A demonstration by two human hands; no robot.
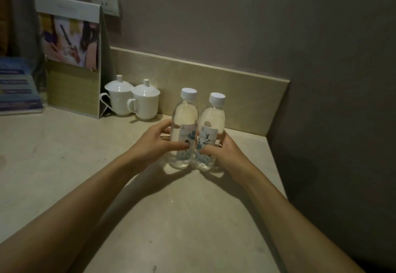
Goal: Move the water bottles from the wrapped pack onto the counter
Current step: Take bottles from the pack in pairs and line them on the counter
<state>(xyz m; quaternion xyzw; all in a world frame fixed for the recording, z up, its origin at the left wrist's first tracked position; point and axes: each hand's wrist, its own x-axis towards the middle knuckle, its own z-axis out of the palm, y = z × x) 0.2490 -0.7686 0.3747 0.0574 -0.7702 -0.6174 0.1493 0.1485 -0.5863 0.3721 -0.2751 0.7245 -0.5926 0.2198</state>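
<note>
Counter [64, 144], dim corner: two bottles upright, touching. Left hand [154, 142] wraps left bottle [184, 122]; right hand [222, 148] wraps right bottle [211, 127]. Seat bases flat, release one by one, avoid cups [132, 99] behind.

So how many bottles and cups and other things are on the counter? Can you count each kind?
Water bottles: 2, left bottle, right bottle
White lidded cups: 2, left cup, right cup
Standing display card: 1
Blue leaflet: 1
Total: 6
</note>
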